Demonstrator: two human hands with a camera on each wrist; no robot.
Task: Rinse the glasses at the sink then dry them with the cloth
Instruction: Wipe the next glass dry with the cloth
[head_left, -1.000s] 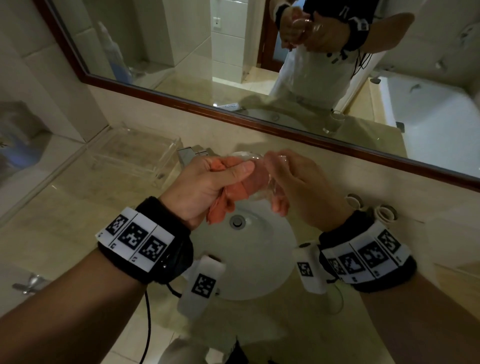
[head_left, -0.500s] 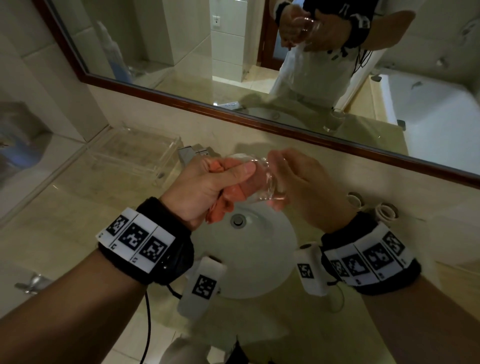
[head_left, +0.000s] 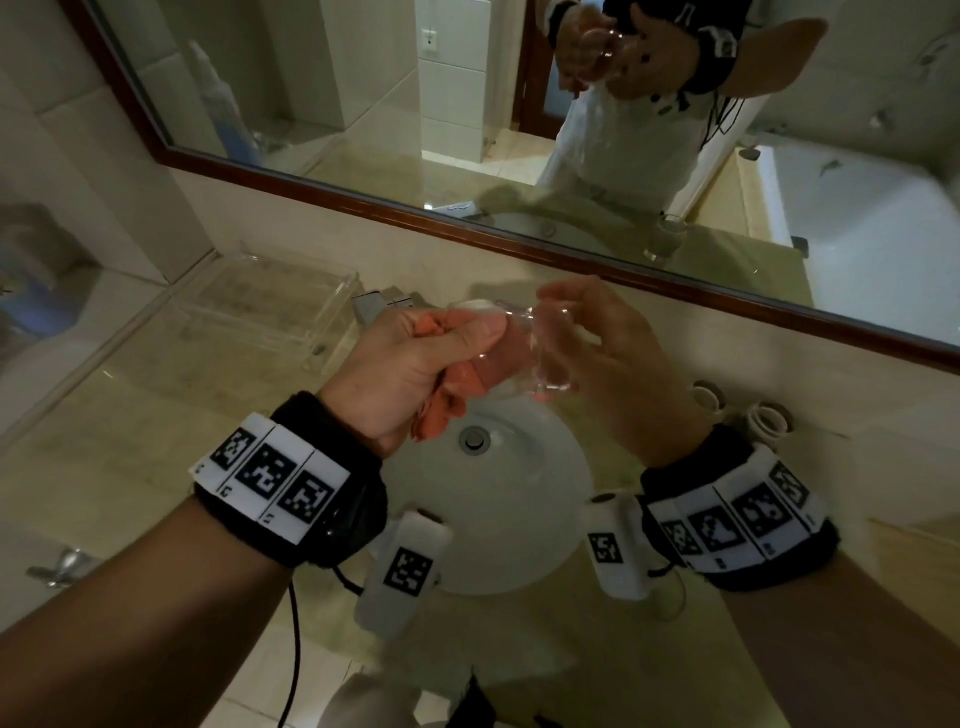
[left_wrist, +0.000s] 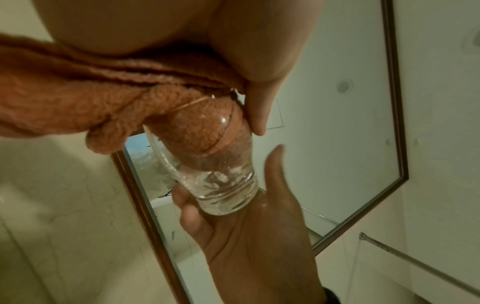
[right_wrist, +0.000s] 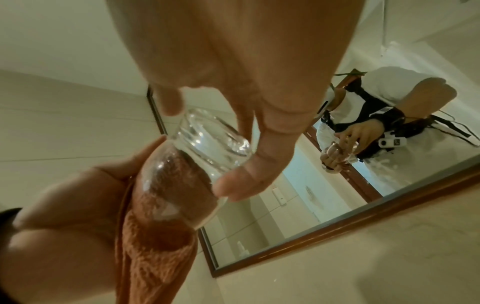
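Observation:
A clear drinking glass (head_left: 540, 358) is held on its side above the sink. My left hand (head_left: 415, 358) grips an orange cloth (head_left: 441, 410) that is stuffed into the glass's mouth, and its thumb lies along the outside of the glass. My right hand (head_left: 597, 353) holds the thick base of the glass by thumb and fingertips. In the left wrist view the cloth (left_wrist: 78, 92) fills the upper part of the glass (left_wrist: 223, 185). The right wrist view shows fingers curled round the base of the glass (right_wrist: 207, 144). A second glass shows only as a reflection (head_left: 665, 239) in the mirror.
The white sink basin (head_left: 519, 535) with its drain (head_left: 474, 439) lies right under my hands, the faucet (head_left: 384, 304) behind my left hand. A clear acrylic tray (head_left: 270, 312) sits on the counter at left. Small white rings (head_left: 769, 421) stand at right by the mirror frame.
My right hand's fingers have spread away from over the glass to its base, so more of the glass shows. My left hand still keeps the cloth inside it.

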